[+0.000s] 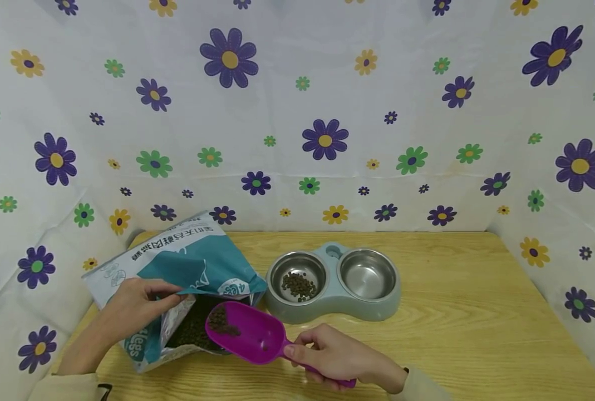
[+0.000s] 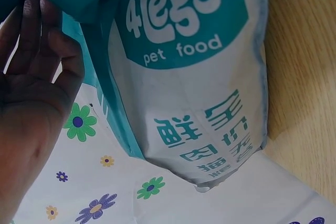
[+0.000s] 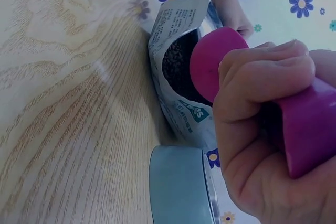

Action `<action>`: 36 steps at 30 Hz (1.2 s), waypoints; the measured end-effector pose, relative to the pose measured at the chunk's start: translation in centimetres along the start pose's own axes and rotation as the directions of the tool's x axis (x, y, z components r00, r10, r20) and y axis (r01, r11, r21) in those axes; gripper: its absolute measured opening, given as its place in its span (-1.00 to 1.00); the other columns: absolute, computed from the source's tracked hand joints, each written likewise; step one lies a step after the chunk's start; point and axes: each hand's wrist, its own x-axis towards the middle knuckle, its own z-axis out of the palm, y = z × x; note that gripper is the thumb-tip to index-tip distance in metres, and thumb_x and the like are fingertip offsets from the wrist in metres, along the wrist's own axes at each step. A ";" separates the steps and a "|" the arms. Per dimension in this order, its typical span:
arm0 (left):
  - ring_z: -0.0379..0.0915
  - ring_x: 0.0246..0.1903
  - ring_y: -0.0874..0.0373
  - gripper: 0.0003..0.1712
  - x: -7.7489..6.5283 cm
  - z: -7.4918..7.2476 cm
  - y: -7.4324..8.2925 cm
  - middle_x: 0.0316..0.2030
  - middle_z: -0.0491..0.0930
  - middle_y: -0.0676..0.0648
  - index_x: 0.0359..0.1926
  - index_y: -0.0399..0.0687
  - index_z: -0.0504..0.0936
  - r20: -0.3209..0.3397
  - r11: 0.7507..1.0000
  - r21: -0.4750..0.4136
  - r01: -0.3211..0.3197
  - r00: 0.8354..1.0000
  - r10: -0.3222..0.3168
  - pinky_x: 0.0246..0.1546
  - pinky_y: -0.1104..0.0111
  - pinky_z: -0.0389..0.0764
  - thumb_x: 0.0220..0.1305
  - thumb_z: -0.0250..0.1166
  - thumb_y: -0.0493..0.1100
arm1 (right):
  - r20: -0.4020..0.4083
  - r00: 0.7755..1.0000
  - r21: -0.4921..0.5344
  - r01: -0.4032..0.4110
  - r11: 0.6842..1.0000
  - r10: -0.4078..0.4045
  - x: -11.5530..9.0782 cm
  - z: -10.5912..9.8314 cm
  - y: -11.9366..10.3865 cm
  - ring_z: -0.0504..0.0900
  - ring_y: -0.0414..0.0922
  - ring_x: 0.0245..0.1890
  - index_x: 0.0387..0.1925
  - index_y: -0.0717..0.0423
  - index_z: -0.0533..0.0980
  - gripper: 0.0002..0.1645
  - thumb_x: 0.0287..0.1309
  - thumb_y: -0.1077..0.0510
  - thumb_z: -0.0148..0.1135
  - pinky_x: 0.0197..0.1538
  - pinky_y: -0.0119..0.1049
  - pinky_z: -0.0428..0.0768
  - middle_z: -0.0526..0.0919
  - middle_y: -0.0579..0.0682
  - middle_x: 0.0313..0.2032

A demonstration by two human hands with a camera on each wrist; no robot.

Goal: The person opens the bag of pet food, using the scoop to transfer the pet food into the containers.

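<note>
A teal-and-white pet food bag (image 1: 227,253) lies on its side with its mouth open toward me and brown kibble (image 1: 192,328) inside. My left hand (image 1: 132,312) pinches the upper edge of that mouth and lifts it; the left wrist view shows the bag's printed side (image 2: 184,87) beside the hand. In my right hand (image 1: 334,356) is the handle of a magenta scoop (image 1: 257,337). Some kibble sits at the scoop's tip, which is at the bag's opening. The right wrist view shows the fingers (image 3: 257,77) wrapped round the handle.
A grey-blue double feeder (image 1: 302,314) stands right of the bag. Its left steel bowl (image 1: 282,267) has some kibble in it; the right steel bowl (image 1: 367,273) shows bare metal. Flower-patterned cloth (image 1: 297,111) surrounds the wooden table (image 1: 467,312) at the back and sides.
</note>
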 end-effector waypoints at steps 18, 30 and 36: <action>0.42 -0.51 0.43 -0.87 -0.1 0.3 0.0 -0.41 0.76 0.16 -0.18 0.04 0.86 0.010 1.000 -0.008 0.008 1.000 -0.008 -0.51 0.45 0.46 0.31 0.42 -0.11 | -0.021 0.997 0.006 0.071 0.997 -0.071 -1.4 -1.8 -0.2 0.28 -0.33 -0.88 -0.24 0.17 0.57 -0.53 0.50 -0.16 0.10 -0.80 -0.44 0.24 0.41 -0.14 -0.71; 0.43 -0.51 0.44 -0.86 0.0 0.2 0.0 -0.38 0.78 0.13 -0.16 0.03 0.86 0.005 1.000 -0.002 0.008 1.000 -0.008 -0.51 0.44 0.47 0.31 0.42 -0.11 | -0.136 0.989 -0.103 0.046 0.994 -0.060 -2.9 -5.4 -0.9 0.30 -0.32 -0.87 -0.26 0.13 0.51 -0.53 0.52 -0.20 0.06 -0.79 -0.42 0.28 0.41 -0.14 -0.69; 0.40 -0.55 0.41 -0.86 -0.1 0.2 0.0 -0.41 0.76 0.17 -0.16 0.05 0.86 0.006 1.000 -0.011 0.007 1.000 -0.007 -0.55 0.43 0.42 0.32 0.42 -0.09 | -0.214 0.976 -0.180 0.003 0.984 -0.043 -3.6 -7.0 -1.3 0.26 -0.28 -0.88 -0.29 0.15 0.49 -0.52 0.50 -0.18 0.09 -0.80 -0.38 0.25 0.39 -0.09 -0.71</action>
